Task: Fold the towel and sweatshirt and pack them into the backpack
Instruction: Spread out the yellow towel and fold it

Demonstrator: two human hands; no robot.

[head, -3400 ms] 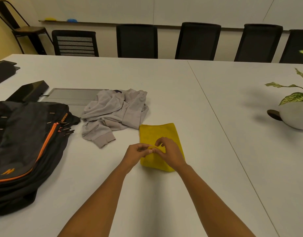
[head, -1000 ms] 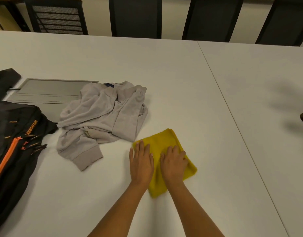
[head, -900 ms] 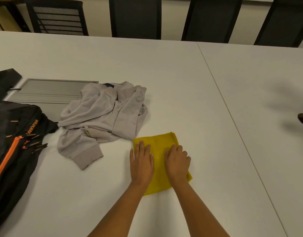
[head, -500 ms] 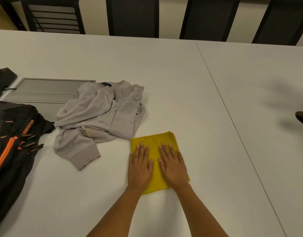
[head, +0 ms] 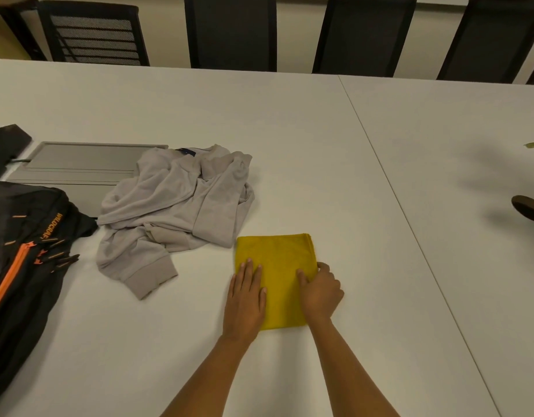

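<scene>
A yellow towel, folded into a small rectangle, lies flat on the white table. My left hand rests flat on its left edge, fingers together. My right hand curls around the towel's right edge, thumb on top and fingers at the side. A grey sweatshirt lies crumpled just left of the towel, one cuff pointing toward me. The black backpack with an orange zipper lies at the far left.
A grey flat panel lies behind the sweatshirt. Black chairs line the far side of the table. A seam runs across the tabletop right of the towel. A plant pot's edge shows at the right border.
The towel went from a long strip to a smaller folded rectangle and was pressed flat. My right hand has slid from the towel's top to its right edge and curled around it.
</scene>
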